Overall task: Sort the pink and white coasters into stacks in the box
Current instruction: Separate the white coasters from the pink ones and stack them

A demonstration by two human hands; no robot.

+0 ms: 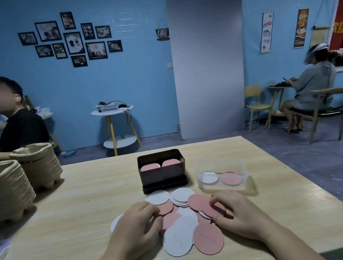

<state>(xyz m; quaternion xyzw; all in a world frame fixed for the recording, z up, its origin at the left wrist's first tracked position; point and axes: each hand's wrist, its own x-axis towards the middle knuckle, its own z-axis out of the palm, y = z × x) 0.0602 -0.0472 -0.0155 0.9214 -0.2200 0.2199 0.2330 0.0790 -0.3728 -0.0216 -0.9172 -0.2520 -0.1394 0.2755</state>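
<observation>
A loose pile of round pink coasters point(209, 241) and white coasters point(178, 241) lies on the wooden table point(80, 215) in front of me. My left hand point(137, 225) rests on the pile's left side, fingers curled over a pink coaster. My right hand point(237, 212) pinches a pink coaster point(212, 209) at the pile's right side. Behind the pile stands a dark box point(163, 174) with two pink stacks point(150, 167) inside. A clear plastic box point(222, 176) to its right holds a white stack point(209, 177) and a pink stack point(231, 179).
Two stacks of brown pulp trays point(8, 187) stand at the table's left. People sit at the left edge and at a far right table. A small round white side table point(112, 112) stands by the blue wall.
</observation>
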